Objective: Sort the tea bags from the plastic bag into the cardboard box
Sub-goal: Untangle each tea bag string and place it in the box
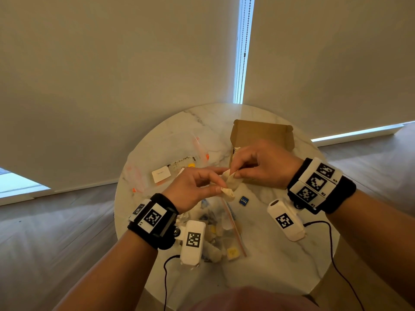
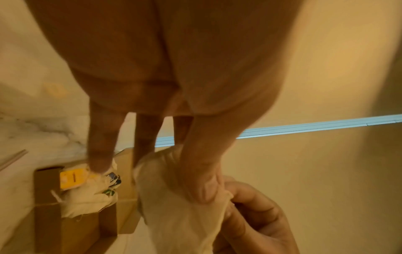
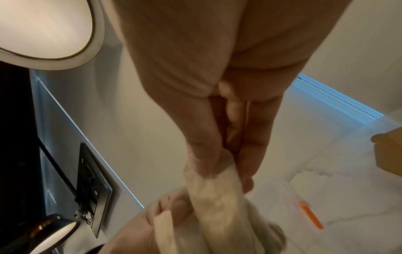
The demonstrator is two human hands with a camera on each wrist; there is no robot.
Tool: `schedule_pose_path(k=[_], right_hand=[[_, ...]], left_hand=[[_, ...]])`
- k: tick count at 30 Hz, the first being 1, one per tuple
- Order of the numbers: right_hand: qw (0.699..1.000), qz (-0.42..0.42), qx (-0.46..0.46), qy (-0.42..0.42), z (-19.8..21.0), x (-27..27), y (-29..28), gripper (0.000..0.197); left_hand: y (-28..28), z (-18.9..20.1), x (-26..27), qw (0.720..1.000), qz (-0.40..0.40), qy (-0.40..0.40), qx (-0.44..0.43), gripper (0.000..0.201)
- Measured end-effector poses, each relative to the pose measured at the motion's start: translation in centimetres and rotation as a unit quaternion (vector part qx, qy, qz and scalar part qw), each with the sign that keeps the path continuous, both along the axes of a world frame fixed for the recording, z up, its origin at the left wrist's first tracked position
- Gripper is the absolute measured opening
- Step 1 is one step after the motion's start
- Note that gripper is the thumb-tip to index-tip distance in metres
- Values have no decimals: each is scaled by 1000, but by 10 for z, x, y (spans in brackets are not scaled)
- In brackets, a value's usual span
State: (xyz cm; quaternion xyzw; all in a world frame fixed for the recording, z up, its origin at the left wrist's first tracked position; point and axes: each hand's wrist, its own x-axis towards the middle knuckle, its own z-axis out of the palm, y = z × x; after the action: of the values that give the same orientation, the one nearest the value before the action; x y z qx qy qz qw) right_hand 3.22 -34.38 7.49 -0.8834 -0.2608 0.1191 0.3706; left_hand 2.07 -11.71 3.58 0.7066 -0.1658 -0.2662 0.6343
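Both hands meet above the middle of the round marble counter (image 1: 269,261), sharing one pale tea bag (image 1: 229,185). The left hand (image 1: 193,187) pinches its lower end between thumb and forefinger; the right hand (image 1: 262,164) pinches the upper end. The bag hangs between them, just in front of the open cardboard box (image 1: 262,133), where other tea bags (image 2: 87,195) already lie. The plastic bag (image 1: 222,232) lies on the counter below the hands.

Brown cardboard box (image 1: 262,133) on a white, grey-veined marble table (image 1: 269,254) — cream tea bag (image 1: 230,187), yellow tag (image 2: 71,177).
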Motion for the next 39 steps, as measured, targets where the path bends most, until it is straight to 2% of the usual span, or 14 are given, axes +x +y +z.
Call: schedule_pose_path(k=[3,6,8,11,15,19,23,26,31,39], right_hand=[[1000,-2,15,23,0,0,0,10],[1000,-15,10,23,-5,1,0,8],[998,-54,25,9,-7,1,-3,4],[993,-111,48,-10,-3,1,-9,5],[995,-80,56,9,3,-7,-5,6],[996,-57,63,13,-12,-14,14,9],[988,-139,60,-23,-34,-13,26,8],[983,-164,77,-42,-37,-13,30,8],[982,-160,76,-68,-36,-14,25,9],[975,-185,111,-50,-34,-12,4,14]], left_hand=[[-3,-3,-2,998,-2,60,5,14],[-5,-5,-3,997,46,50,21,20],[-6,-9,-3,993,105,45,19,25],[-6,-12,1,971,227,78,-2,23],[-6,-14,5,942,308,129,-35,13],[-12,-10,3,937,295,169,-84,11],[-19,-4,1,942,265,171,-119,14],[-22,-3,-1,942,262,167,-125,16],[-22,-3,-1,950,257,147,-102,18],[-20,-12,6,949,297,106,-23,12]])
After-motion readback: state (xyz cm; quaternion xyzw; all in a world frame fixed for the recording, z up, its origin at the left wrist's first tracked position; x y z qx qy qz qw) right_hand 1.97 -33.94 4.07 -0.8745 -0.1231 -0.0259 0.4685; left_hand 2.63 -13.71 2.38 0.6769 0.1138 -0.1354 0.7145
